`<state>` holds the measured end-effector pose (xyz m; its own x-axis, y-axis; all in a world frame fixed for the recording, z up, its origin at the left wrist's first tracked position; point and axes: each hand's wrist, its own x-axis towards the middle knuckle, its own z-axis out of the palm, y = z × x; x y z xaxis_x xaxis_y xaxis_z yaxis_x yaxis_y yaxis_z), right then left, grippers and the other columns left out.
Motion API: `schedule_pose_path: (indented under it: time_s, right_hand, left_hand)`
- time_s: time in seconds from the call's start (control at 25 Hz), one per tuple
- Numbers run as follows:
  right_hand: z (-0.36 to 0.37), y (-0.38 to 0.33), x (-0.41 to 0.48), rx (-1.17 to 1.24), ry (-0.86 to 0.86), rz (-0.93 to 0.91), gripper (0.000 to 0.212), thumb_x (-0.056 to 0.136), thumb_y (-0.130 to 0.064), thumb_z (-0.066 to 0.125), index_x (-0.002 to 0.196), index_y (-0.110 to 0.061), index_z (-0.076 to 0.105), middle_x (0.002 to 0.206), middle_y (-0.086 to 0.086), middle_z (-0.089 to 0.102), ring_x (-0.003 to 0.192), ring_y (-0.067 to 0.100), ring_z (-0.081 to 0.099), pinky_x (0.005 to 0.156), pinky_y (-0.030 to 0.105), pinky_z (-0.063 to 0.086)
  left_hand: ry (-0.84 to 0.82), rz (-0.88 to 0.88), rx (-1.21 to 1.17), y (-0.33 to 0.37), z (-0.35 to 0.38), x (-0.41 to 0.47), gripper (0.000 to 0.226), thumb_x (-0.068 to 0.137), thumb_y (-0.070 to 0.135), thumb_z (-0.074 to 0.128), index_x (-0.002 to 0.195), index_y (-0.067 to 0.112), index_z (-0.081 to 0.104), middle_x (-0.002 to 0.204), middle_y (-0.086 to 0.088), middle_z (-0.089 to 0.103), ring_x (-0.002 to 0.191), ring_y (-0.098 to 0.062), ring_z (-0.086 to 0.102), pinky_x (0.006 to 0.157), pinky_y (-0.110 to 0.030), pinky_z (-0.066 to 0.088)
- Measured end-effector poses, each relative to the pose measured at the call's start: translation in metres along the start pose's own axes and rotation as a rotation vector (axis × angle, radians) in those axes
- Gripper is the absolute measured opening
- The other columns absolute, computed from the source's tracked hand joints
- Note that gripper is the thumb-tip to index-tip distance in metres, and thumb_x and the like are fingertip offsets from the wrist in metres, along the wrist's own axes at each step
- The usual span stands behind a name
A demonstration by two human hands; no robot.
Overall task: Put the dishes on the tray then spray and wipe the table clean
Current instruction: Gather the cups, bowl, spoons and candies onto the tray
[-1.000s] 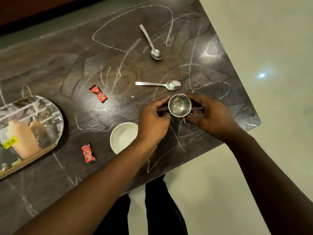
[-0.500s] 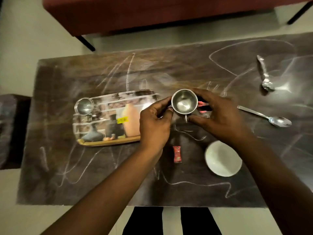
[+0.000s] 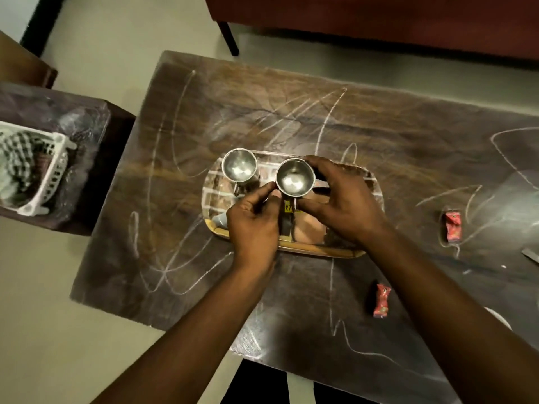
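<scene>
Left hand [image 3: 253,225] and right hand [image 3: 347,208] fingers [image 3: 320,168] grip the steel cup [image 3: 295,178], since moved over the tray [image 3: 320,251].

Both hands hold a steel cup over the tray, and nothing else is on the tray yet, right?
No. The head view shows a second steel cup already on the tray, far left. Left hand and right hand hold the other steel cup over it.

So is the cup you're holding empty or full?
Empty. The steel cup faces mouth-up, bare shiny bottom showing, left hand and right hand gripping it over the tray.
</scene>
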<state>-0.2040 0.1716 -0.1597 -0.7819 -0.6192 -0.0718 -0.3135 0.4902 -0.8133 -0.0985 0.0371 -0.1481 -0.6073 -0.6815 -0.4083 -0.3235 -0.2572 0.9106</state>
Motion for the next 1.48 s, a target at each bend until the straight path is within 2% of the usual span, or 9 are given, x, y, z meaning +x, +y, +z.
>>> schedule_pose_path:
  time_s: [0.08, 0.24, 0.44, 0.56, 0.88, 1.04, 1.2, 1.32, 1.48]
  right_hand:
    - [0.006, 0.001, 0.012, 0.009, -0.018, 0.009, 0.073, 0.083, -0.029, 0.089, 0.148, -0.023, 0.056, 0.140, -0.007, 0.067, 0.122, 0.002, 0.062, 0.098, 0.022, 0.057]
    - [0.017, 0.003, 0.027, -0.030, -0.031, -0.001, 0.070, 0.083, -0.027, 0.087, 0.146, -0.022, 0.056, 0.135, -0.007, 0.070, 0.120, 0.008, 0.066, 0.098, 0.029, 0.059]
    - [0.024, 0.004, 0.034, -0.021, 0.009, 0.030, 0.068, 0.081, -0.021, 0.088, 0.142, -0.019, 0.057, 0.132, -0.006, 0.071, 0.117, 0.006, 0.066, 0.097, 0.022, 0.056]
    - [0.025, 0.003, 0.036, -0.027, 0.008, 0.016, 0.067, 0.082, -0.023, 0.087, 0.142, -0.020, 0.057, 0.132, -0.006, 0.070, 0.118, 0.009, 0.067, 0.097, 0.031, 0.058]
    - [0.026, 0.002, 0.034, -0.048, -0.001, 0.068, 0.073, 0.082, -0.031, 0.085, 0.148, -0.023, 0.054, 0.133, -0.006, 0.070, 0.115, 0.011, 0.069, 0.095, 0.041, 0.060]
    - [0.020, -0.003, 0.024, -0.094, -0.011, 0.147, 0.088, 0.085, -0.031, 0.083, 0.161, -0.025, 0.039, 0.148, -0.001, 0.064, 0.124, 0.016, 0.067, 0.104, 0.039, 0.056]
    - [-0.004, -0.001, -0.002, 0.017, 0.096, 0.229, 0.068, 0.091, -0.022, 0.079, 0.153, -0.023, 0.052, 0.144, -0.003, 0.066, 0.121, 0.010, 0.067, 0.103, 0.036, 0.058]
    - [-0.035, 0.013, -0.036, 0.062, 0.120, 0.307, 0.048, 0.095, -0.027, 0.076, 0.141, -0.028, 0.065, 0.133, -0.012, 0.071, 0.117, 0.003, 0.067, 0.101, 0.038, 0.059]
    - [-0.082, 0.036, -0.103, 0.064, 0.161, 0.380, 0.036, 0.095, -0.029, 0.076, 0.130, -0.024, 0.072, 0.124, -0.011, 0.075, 0.116, 0.006, 0.070, 0.103, 0.040, 0.058]
  left_hand:
    - [-0.002, -0.041, -0.028, -0.007, 0.001, 0.005, 0.028, 0.100, 0.005, 0.069, 0.127, 0.006, 0.076, 0.119, -0.007, 0.081, 0.116, -0.024, 0.076, 0.105, -0.051, 0.058]
    - [-0.004, -0.111, -0.096, -0.010, 0.007, 0.011, 0.032, 0.102, 0.004, 0.064, 0.133, 0.009, 0.072, 0.125, -0.004, 0.079, 0.123, -0.021, 0.072, 0.110, -0.051, 0.055]
    - [-0.035, -0.158, -0.132, -0.008, 0.009, 0.015, 0.036, 0.104, 0.003, 0.060, 0.138, 0.009, 0.068, 0.130, -0.002, 0.077, 0.125, -0.018, 0.071, 0.112, -0.046, 0.054]
    - [-0.035, -0.165, -0.123, -0.006, 0.008, 0.018, 0.037, 0.104, 0.003, 0.061, 0.141, 0.007, 0.066, 0.131, -0.004, 0.076, 0.125, -0.018, 0.071, 0.111, -0.044, 0.055]
    - [-0.045, -0.197, -0.085, -0.002, 0.006, 0.018, 0.033, 0.104, 0.007, 0.063, 0.136, 0.009, 0.069, 0.128, -0.004, 0.077, 0.123, -0.017, 0.072, 0.111, -0.042, 0.055]
    - [0.039, -0.214, -0.051, -0.002, 0.005, 0.008, 0.026, 0.101, 0.004, 0.064, 0.126, 0.013, 0.070, 0.116, 0.001, 0.076, 0.109, -0.014, 0.072, 0.107, -0.043, 0.057]
    - [0.030, -0.233, -0.030, -0.007, 0.012, -0.017, 0.019, 0.098, 0.003, 0.065, 0.116, 0.008, 0.069, 0.101, -0.003, 0.073, 0.089, -0.020, 0.068, 0.094, -0.047, 0.059]
    - [-0.088, -0.176, 0.042, -0.010, 0.026, -0.044, 0.019, 0.095, 0.009, 0.069, 0.113, 0.014, 0.069, 0.106, -0.006, 0.073, 0.094, -0.035, 0.071, 0.090, -0.049, 0.060]
    - [-0.232, -0.112, 0.158, -0.017, 0.063, -0.083, 0.022, 0.095, 0.006, 0.071, 0.115, 0.014, 0.069, 0.110, -0.005, 0.072, 0.098, -0.017, 0.068, 0.098, -0.044, 0.058]
